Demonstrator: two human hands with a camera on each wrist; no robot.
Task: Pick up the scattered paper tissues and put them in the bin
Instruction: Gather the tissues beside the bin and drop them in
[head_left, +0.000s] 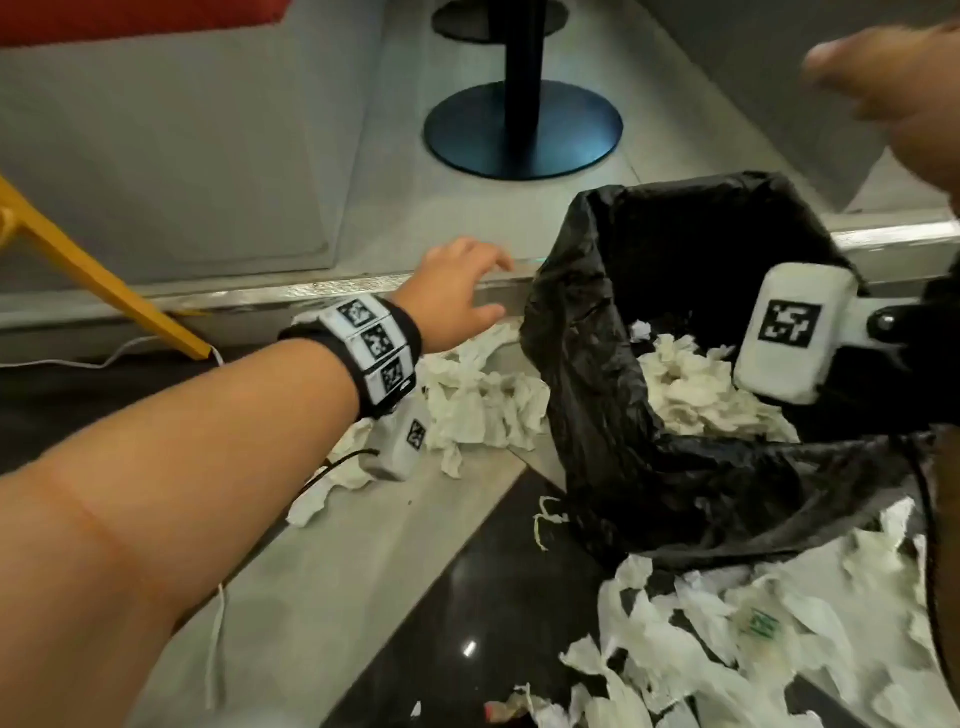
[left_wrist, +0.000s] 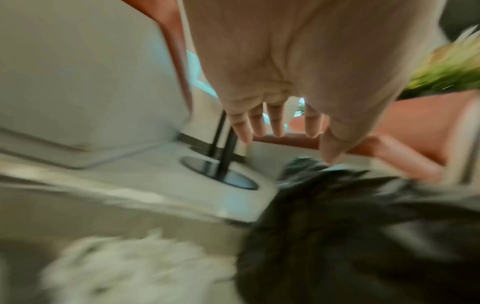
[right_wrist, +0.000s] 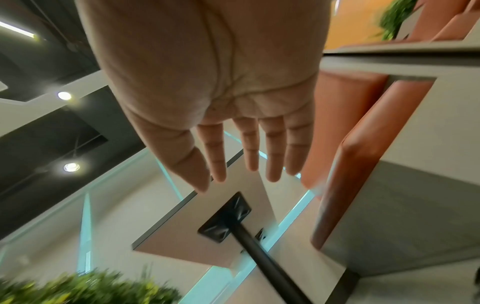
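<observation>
A bin lined with a black bag (head_left: 597, 395) stands on the floor right of centre, with crumpled white tissues (head_left: 696, 384) inside it. More tissues (head_left: 478, 405) lie in a heap on the floor left of the bin, and another spread of tissues (head_left: 727, 634) lies in front of it. My left hand (head_left: 457, 291) hovers over the left heap, fingers spread and holding nothing; the left wrist view shows the same left hand (left_wrist: 280, 127) empty. My right hand (head_left: 893, 88) is raised above and beyond the bin, blurred; in the right wrist view the right hand (right_wrist: 249, 164) is flat, fingers straight, empty.
A black table pedestal with a round base (head_left: 522, 130) stands on a raised grey platform behind the bin. A metal-edged step (head_left: 311, 291) runs across. A yellow slanted leg (head_left: 104, 275) and a white cable (head_left: 104, 358) are at the left. Dark glossy floor tile (head_left: 467, 623) is in front.
</observation>
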